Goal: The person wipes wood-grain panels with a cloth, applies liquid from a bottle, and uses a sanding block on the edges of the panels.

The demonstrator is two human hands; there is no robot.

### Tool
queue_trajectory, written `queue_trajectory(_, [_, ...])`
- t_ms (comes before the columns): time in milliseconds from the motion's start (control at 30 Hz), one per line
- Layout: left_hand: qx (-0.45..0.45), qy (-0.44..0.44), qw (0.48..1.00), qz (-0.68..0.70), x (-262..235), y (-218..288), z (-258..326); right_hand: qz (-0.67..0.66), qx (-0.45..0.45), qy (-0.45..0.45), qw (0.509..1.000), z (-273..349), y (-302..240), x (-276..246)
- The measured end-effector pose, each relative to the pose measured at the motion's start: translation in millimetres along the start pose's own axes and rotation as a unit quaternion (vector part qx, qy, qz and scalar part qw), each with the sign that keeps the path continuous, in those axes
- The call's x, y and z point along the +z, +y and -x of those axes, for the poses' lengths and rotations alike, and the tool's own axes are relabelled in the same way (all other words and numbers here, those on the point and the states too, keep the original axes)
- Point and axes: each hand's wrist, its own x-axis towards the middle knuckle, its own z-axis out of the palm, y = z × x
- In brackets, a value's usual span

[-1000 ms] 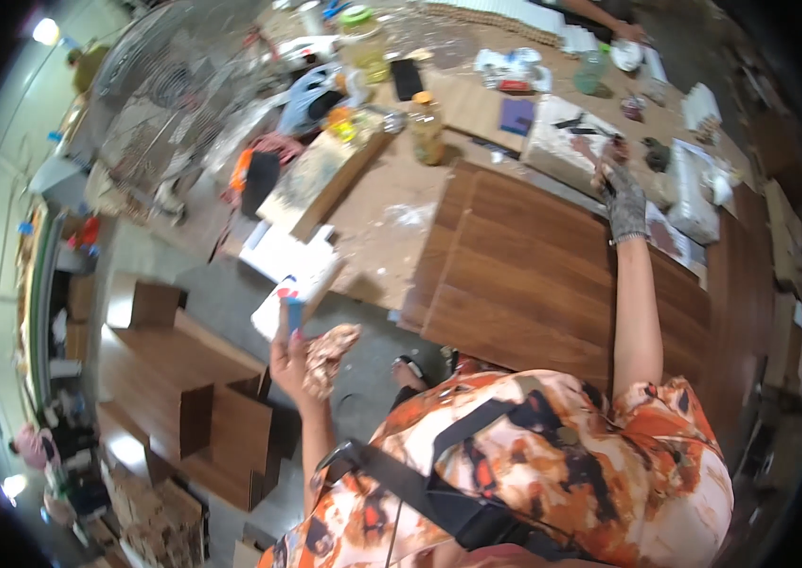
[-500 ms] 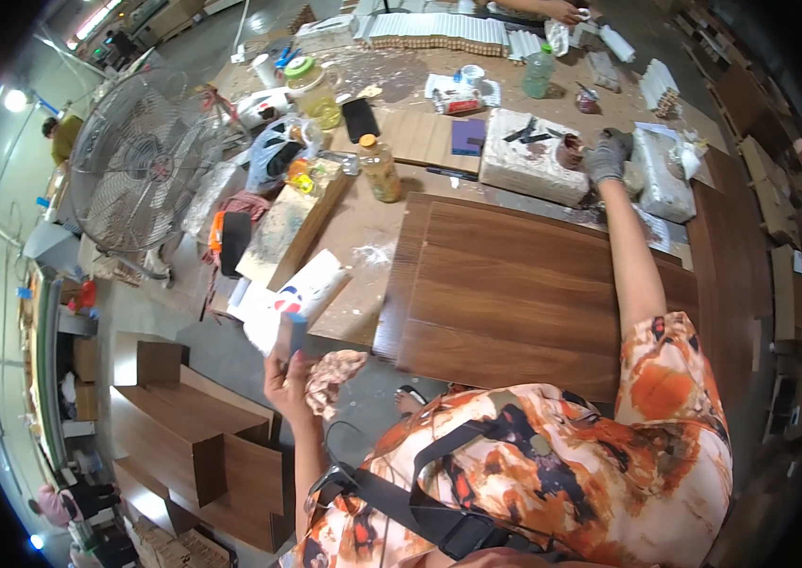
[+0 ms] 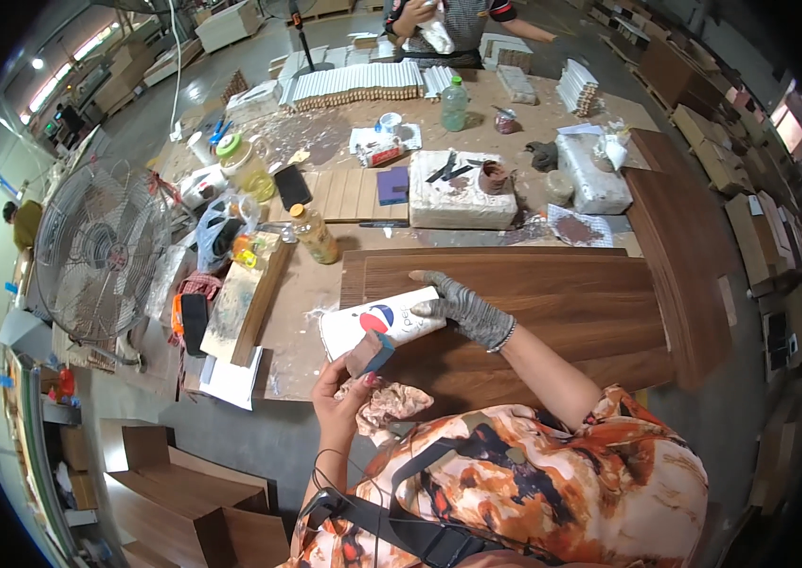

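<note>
My bare left hand (image 3: 342, 402) is closed on a small block (image 3: 371, 354) with a grey-brown face and a blue side. A crumpled, blotched cloth (image 3: 390, 401) is bunched in the same hand. Just beyond the block, a white paper cup (image 3: 401, 318) with a red and blue round mark lies tilted on its side. My right hand (image 3: 475, 314), in a grey knit glove, has its fingers around the cup's narrow end. Beneath the cup and right hand is a dark brown wood-grain panel (image 3: 552, 312). Whether the left fingers also touch the cup is hidden.
A white block (image 3: 458, 210) bears an open brown pot (image 3: 493, 178) and dark strips. Bottles, including an orange-capped one (image 3: 314, 235), stand left of it. A caged fan (image 3: 103, 251) is at far left. Across the table, a co-worker's hand (image 3: 412, 17) holds white material.
My right hand has come back from the pot beside the white block to the paper cup. The cup and left hand have moved right, over the panel's edge. The head view has shifted.
</note>
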Motion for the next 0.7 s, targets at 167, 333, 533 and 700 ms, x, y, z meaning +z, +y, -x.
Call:
queue_trajectory(167, [0.058, -0.066, 0.996, -0.005, 12, 23, -14, 0.036, -0.176, 0.247, 0.952, 2, -42, -111])
queue_trajectory(333, [0.006, -0.012, 0.998, 0.058, 3, 6, -11, 0.106, -0.212, 0.491, 0.838, 19, -101, -259])
queue_trajectory(533, [-0.012, 0.028, 0.999, 0.026, -3, -6, -4, 0.543, -0.169, 0.455, 0.685, -71, -84, -296])
queue_trajectory(700, [-0.003, 0.029, 1.000, -0.008, -3, -9, -2, 0.623, -0.167, 0.462, 0.608, -133, -76, -294])
